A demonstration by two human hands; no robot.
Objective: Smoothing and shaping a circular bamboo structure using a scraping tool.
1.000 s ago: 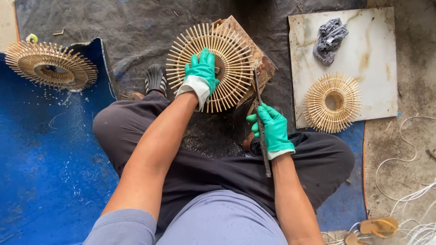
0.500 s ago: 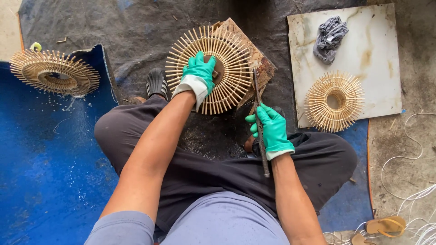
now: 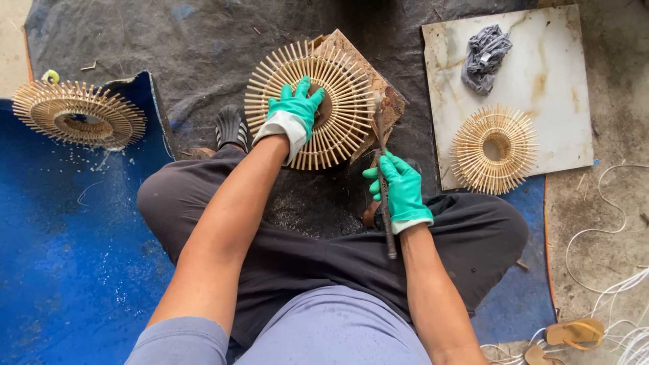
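— Green rubber glove on the right hand, clenched round a long thin metal tool; its shaft runs up between the fingers, and the tip sits at the edge of the round stick frame.

— And the other?

— The left hand, gloved the same, lies spread flat across the hub of that frame, pressing it onto the wooden block. Fingers open, not gripping anything, just holding it down.

— What worries you?

— I'd say the tool could skid. The tip meets thin bamboo spokes right beside the block's corner; a hard push might snap one or jump toward the pressing hand, which is near. The frame overhangs the block, so it could tip if the weight comes off.

— Anything else about?

— A smaller frame rests on the pale board with a grey rag, well apart. Another frame sits on the blue sheet, far left. White cord trails by the knee; that could snag a foot, I reckon.
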